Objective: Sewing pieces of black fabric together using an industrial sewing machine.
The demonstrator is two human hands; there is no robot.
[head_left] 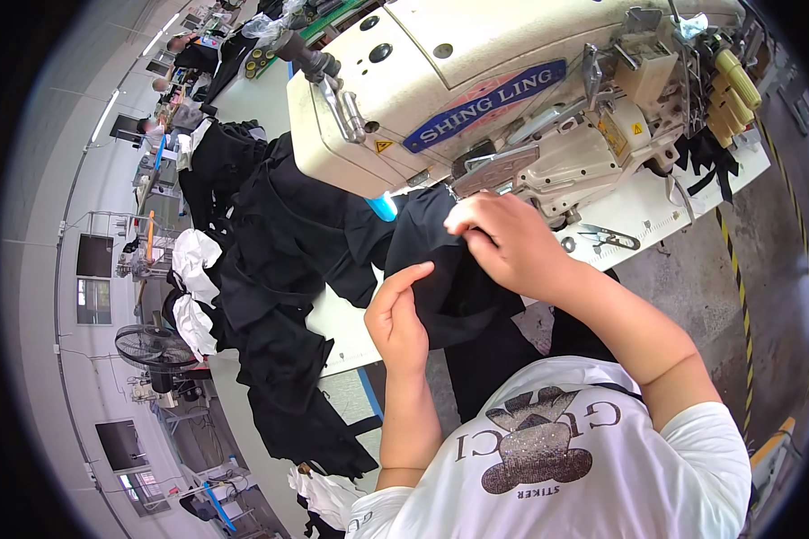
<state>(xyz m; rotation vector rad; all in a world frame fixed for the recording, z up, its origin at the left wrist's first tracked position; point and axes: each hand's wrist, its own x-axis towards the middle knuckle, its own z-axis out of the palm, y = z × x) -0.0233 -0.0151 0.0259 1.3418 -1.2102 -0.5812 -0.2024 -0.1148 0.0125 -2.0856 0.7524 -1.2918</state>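
Black fabric [449,296] drapes over the front edge of the table beneath a cream sewing machine [368,117]. My right hand [508,247] is closed, its fingertips pinching the fabric close to the machine's lit sewing area. To its left, my left hand [397,323] rests against the same cloth with its fingers extended together and slightly bent. The two hands are apart, a fold of fabric between them. The machine's metal plate [499,171] stands just beyond my right fingers; the needle is hidden. A blue piece [382,208] glows under the machine head.
A large heap of black garments [270,225] lies to the left, with white cloth [194,265] beside it. Thread snips [609,237] lie on the white table [683,193] at right. A fan [153,349] and several people [189,54] are farther off.
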